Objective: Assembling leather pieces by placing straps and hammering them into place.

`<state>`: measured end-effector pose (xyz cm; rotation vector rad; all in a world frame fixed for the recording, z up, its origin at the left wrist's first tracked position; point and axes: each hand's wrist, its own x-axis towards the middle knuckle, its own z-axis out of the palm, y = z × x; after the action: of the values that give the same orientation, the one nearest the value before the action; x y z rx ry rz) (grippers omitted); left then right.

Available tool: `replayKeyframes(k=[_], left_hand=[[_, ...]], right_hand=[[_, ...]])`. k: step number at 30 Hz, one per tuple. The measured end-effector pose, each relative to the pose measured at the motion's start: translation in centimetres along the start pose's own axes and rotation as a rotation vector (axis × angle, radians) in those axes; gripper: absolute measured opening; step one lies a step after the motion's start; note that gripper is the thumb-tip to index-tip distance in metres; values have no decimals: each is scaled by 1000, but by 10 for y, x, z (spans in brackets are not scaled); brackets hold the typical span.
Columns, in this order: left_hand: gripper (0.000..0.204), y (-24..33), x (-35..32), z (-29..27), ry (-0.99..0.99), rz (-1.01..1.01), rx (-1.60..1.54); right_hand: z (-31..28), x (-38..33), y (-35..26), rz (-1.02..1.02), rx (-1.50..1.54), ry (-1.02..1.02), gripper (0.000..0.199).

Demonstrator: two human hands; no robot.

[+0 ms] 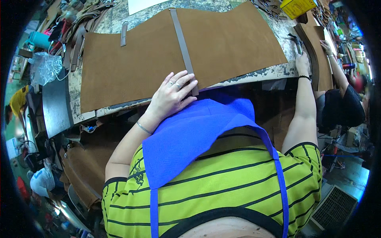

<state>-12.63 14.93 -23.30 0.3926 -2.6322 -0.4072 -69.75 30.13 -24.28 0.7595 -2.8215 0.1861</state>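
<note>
A large brown leather panel (131,71) lies across the worktable in front of me. A long narrow grey-brown strap (181,37) runs over it from its far edge to its near edge. My left hand (173,93) rests open near the panel's close edge, its fingertips pressing beside and on the strap's lower end. A shorter strap piece (124,35) sits at the panel's far left edge. At the right side of the table, my right hand (302,62) is closed round the handle of a hammer (297,43), its dark head pointing away from me.
Stacked brown leather pieces (319,59) border the hammer on the right, where a co-worker's hand (326,47) touches them. A yellow container (297,7) stands at the far right. Bundled straps (79,33) and a clear plastic bag (45,67) crowd the left. More leather (85,166) hangs below left.
</note>
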Motion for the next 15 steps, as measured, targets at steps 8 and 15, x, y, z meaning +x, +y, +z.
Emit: replayKeyframes(k=[8, 15], left_hand=[[35, 2, -7, 8, 105, 33, -32], [36, 4, -3, 6, 99, 56, -19]], right_hand=[[-68, -104, -176, -287, 873, -456, 36], [-62, -167, -301, -732, 852, -455, 31]])
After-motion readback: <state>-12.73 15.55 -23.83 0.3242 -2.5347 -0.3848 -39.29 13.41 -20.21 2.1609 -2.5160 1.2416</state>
